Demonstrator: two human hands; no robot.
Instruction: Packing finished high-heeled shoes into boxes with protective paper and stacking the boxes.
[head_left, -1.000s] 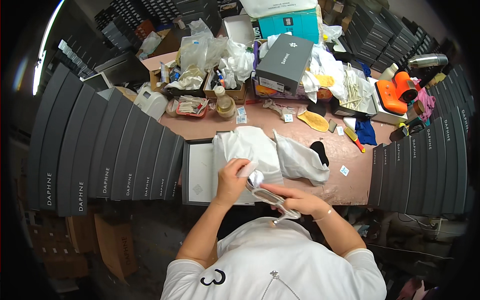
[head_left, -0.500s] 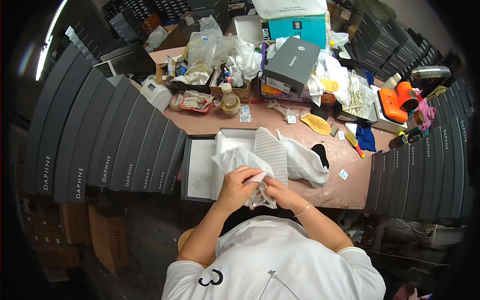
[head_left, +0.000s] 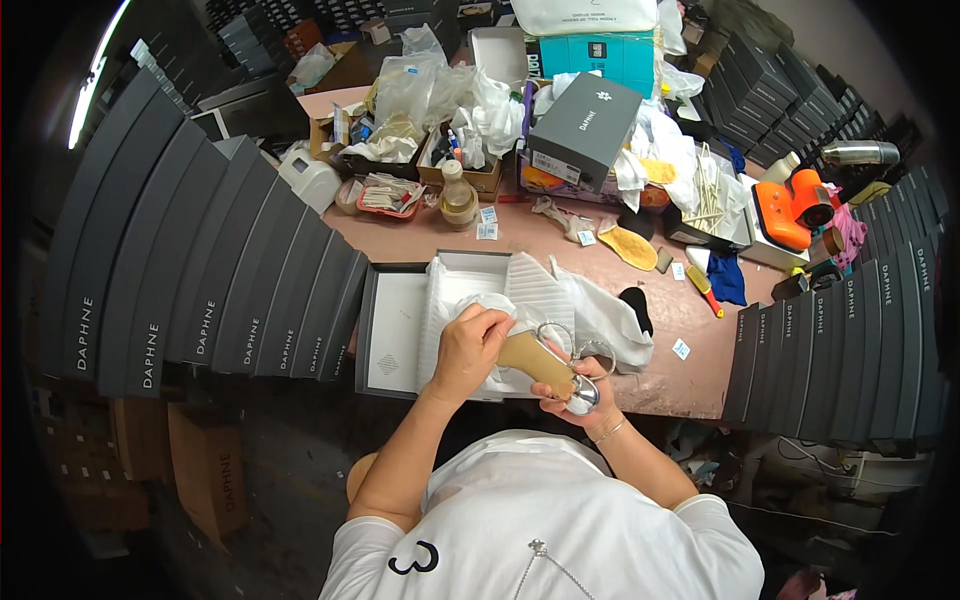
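My right hand (head_left: pixel 600 405) grips a sandal (head_left: pixel 538 360) with a tan footbed, a shiny silver end and thin loop-like straps. It is held just in front of an open grey shoe box (head_left: pixel 365 335) with a white inside. Pinched fingers of my left hand (head_left: pixel 466 352) hold white tissue paper (head_left: pixel 488 300) at the sandal's other end. Ribbed white packing paper (head_left: pixel 535 285) lies over the box's right side. To its right, a white-wrapped bundle (head_left: pixel 605 325) rests on the table, a black piece (head_left: pixel 638 308) poking out.
Stacked grey shoe boxes flank me on the left (head_left: pixel 190 260) and right (head_left: pixel 850 340). Behind the work spot stand a bottle (head_left: pixel 458 198), a closed shoe box (head_left: pixel 585 130) and cluttered cartons. A yellow insole (head_left: pixel 628 247) and a brush (head_left: pixel 704 290) lie on the pink table (head_left: pixel 690 380).
The tissue has come off most of the sandal, so its footbed and straps now show. My right hand has moved slightly right with the sandal; my left hand draws the paper away leftward.
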